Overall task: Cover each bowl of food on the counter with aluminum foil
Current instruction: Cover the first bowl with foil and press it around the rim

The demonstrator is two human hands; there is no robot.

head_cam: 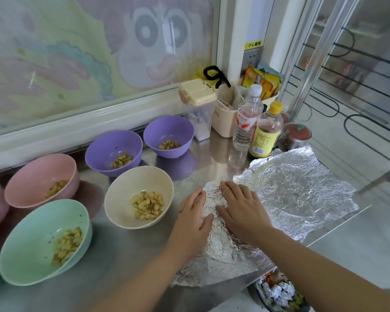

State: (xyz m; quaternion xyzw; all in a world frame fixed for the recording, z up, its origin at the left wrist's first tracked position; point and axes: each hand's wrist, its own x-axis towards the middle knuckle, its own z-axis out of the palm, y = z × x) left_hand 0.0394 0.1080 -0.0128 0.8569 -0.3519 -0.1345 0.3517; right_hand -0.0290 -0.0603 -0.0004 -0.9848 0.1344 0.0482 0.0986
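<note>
Left hand [195, 213] and right hand [241, 207] spread flat, pressing foil [221, 248] over a hidden bowl; cream bowl [122, 199] just beside, uncovered.

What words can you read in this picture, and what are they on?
"小心触电" on the yellow sticker above the wall socket.
Water bottle label: red writing, too blurred to read.
Yellow-capped bottle label: print too small to read.
Orange packet: writing too blurred to read.
</note>
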